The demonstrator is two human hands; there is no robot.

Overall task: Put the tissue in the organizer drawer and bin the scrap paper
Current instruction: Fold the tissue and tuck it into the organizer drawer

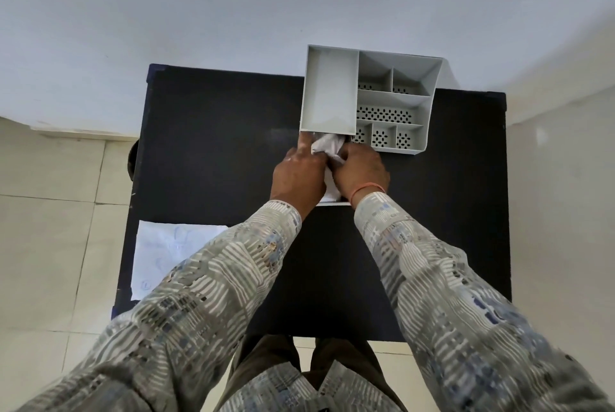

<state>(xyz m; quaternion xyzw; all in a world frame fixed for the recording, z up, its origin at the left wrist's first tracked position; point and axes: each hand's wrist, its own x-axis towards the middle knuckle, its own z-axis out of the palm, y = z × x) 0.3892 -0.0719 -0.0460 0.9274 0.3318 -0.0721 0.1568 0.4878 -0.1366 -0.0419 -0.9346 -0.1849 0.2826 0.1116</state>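
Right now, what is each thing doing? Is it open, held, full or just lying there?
Organizer: upright on the table, top compartments look empty.
Drawer: pulled out toward the person, mostly hidden by the hands.
Tissue: crumpled, held by both hands over the drawer.
Left hand: grip closed on the tissue.
Right hand: grip closed on the tissue.
Paper: flat on the table's near left corner, untouched.
Table: black, standing by the wall.

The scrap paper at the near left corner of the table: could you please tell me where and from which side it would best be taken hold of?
Probably its left edge. The scrap paper lies flat on the black table, so pinching from above finds no purchase, but that edge looks flush with the table's side, so fingers coming from the left could slide it out slightly and pinch it.
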